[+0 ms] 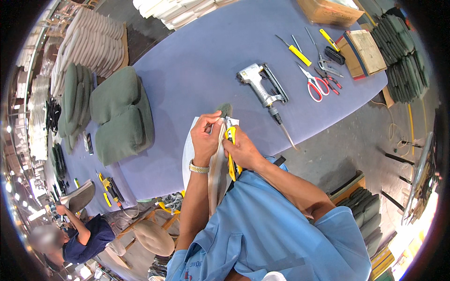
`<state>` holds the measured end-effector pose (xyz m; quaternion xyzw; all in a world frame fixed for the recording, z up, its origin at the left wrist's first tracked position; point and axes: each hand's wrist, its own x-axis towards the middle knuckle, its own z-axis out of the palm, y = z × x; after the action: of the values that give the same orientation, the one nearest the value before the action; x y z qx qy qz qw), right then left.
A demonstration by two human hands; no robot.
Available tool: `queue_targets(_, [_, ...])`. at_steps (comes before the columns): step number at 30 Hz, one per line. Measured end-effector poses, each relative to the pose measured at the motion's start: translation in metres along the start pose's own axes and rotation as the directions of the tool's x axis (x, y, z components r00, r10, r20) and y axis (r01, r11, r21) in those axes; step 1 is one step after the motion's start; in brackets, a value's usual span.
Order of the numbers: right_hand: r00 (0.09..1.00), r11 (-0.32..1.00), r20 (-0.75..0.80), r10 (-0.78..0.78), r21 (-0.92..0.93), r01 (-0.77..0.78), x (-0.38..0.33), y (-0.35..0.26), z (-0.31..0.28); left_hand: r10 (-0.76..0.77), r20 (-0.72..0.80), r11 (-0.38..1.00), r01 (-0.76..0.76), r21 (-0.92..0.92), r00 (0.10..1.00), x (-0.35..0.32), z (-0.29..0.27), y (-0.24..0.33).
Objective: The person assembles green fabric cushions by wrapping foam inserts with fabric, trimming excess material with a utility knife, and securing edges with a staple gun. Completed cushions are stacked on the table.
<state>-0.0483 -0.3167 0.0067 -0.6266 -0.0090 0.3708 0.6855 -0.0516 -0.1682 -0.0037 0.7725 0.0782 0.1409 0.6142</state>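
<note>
My left hand [205,136], with a metal watch at the wrist, grips the top edge of a curved beige seat panel [217,171] held upright against my body at the near edge of the table. A bit of green fabric [225,109] shows at the panel's top. My right hand [242,149] holds a yellow utility knife [231,159] laid along the panel's edge, just right of my left hand. White sheet material [189,150] lies under the panel.
On the blue-grey table [197,61] lie a pneumatic stapler [262,86] with hose, red-handled scissors [314,84], a yellow screwdriver [296,52], pliers and green cushions [121,117]. Stacked cushions line the left. Another person [75,234] works at lower left.
</note>
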Motion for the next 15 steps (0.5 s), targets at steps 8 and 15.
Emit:
queue_targets(8, [1.0, 0.998, -0.03, -0.007, -0.058, 0.005, -0.005, -0.002, 0.005, -0.016, -0.014, 1.0, 0.016, -0.005, 1.0, 0.0, 0.001, -0.001])
queue_targets(15, [0.998, 0.997, -0.031, -0.047, -0.07, 0.045, -0.004, 0.013, 0.005, -0.054, -0.032, 0.997, 0.052, -0.065, 0.998, -0.002, -0.001, -0.008])
